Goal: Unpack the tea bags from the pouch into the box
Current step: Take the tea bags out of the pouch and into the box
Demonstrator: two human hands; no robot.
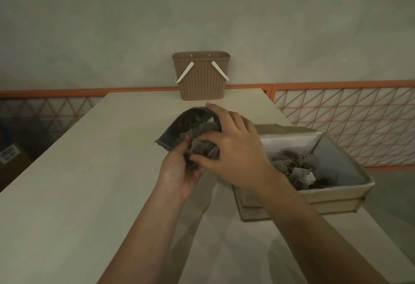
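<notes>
Left hand [179,171] cupped under pouch [179,126] to steady its mouth above tabletop [89,160], right hand [233,149] curled over the rim pinching tea bags [199,145], presumably for carrying to box [336,194] just beside, already part-filled.

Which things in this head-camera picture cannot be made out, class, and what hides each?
- Head view: tea bags left in the pouch, covered by the right hand and left hand.
- Head view: the box's near-left corner, behind the right forearm.
- Head view: the basket's contents, hidden by its wall.
</notes>
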